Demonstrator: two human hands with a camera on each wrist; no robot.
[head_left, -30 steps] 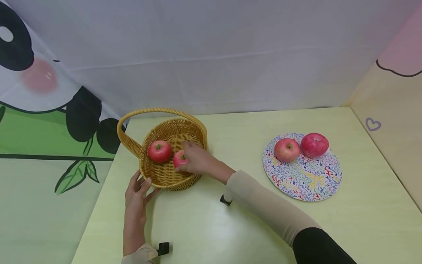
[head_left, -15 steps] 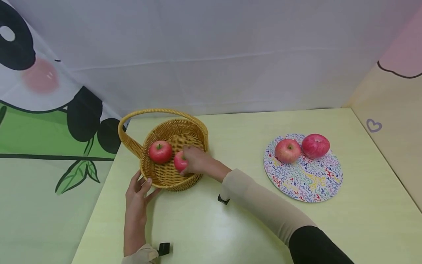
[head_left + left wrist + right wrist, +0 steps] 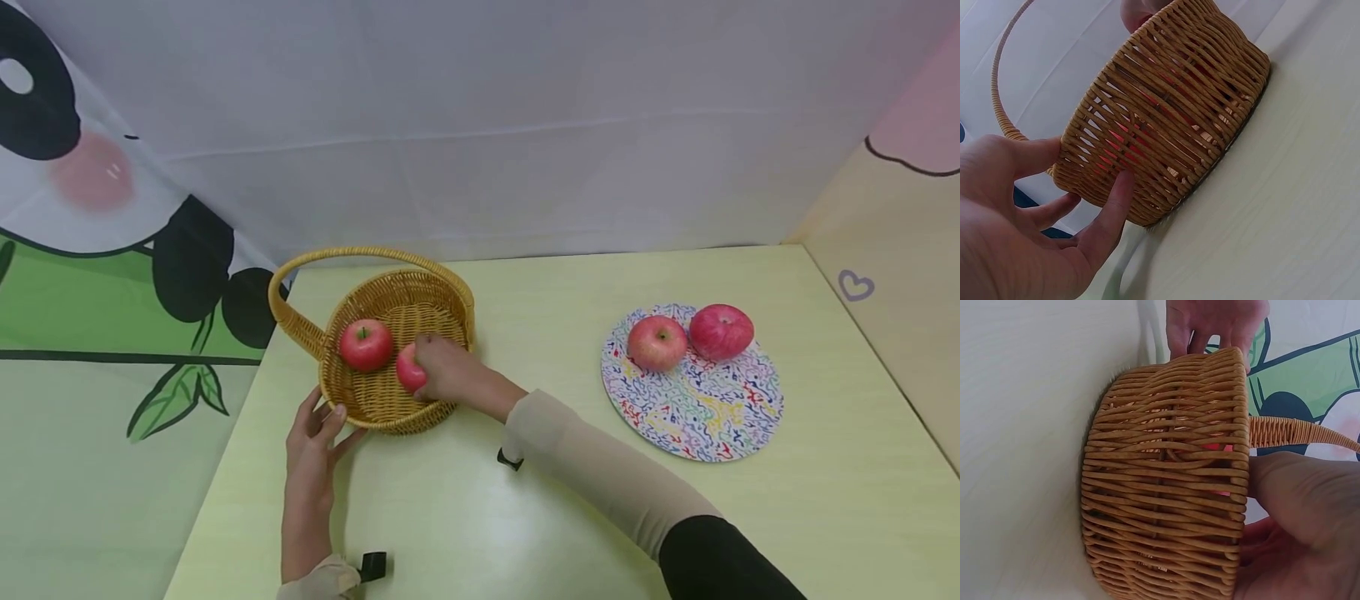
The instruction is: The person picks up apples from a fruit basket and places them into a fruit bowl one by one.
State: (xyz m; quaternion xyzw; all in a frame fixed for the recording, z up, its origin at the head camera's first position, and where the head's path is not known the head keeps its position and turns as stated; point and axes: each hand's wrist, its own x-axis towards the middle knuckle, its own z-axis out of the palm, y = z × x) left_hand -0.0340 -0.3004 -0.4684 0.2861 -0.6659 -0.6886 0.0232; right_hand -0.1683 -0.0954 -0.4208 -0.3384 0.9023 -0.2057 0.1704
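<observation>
A round wicker basket [image 3: 397, 287] with a tall arched handle stands at the left of the table. My left hand [image 3: 309, 457] holds it at the near left side, one finger at the rim and others against the outer wall; in the left wrist view a fingertip [image 3: 1124, 181] presses the weave. Inside the basket lies a red apple [image 3: 366, 345]. My right hand [image 3: 450, 369] reaches over the right rim and grips a second apple [image 3: 408, 369] low in the basket, partly hidden by the fingers. The right wrist view shows this hand [image 3: 1310, 506] dipping behind the basket wall.
To the right, a round plate [image 3: 697, 425] with a colourful squiggle pattern bears a red-yellow apple [image 3: 657, 343] and a darker pink-red round fruit [image 3: 722, 332]. A pale cloth wall [image 3: 525, 167] rises behind the pale table [image 3: 555, 317], with a printed cartoon panel at left.
My right hand stays on the apple in the basket; its fingers have shifted slightly round it. The left hand and basket hold their place.
</observation>
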